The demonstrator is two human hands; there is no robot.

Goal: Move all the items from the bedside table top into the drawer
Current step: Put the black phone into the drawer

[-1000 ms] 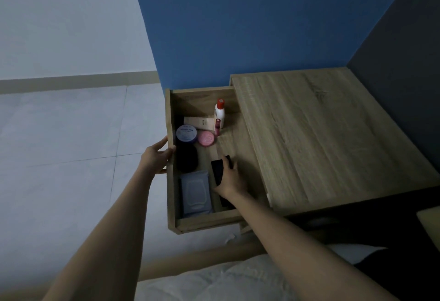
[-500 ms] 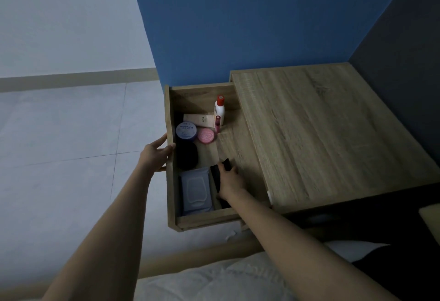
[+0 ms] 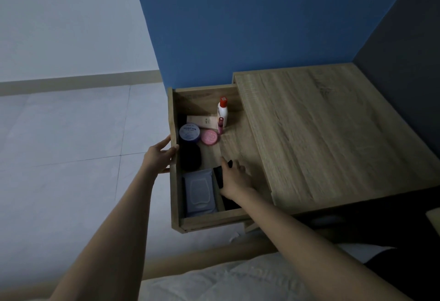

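Right hand (image 3: 234, 179) curls thumb and fingers round the flat black rectangular slab (image 3: 218, 177) under its palm in the wooden drawer (image 3: 214, 221); likely rigid, slick, light, so grip by long edges; left hand (image 3: 158, 158) grips drawer front.

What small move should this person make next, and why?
Probably release the black item and lift the right hand out: the item already lies in the drawer, the table top shows nothing left, and the left hand grips the drawer's edge.
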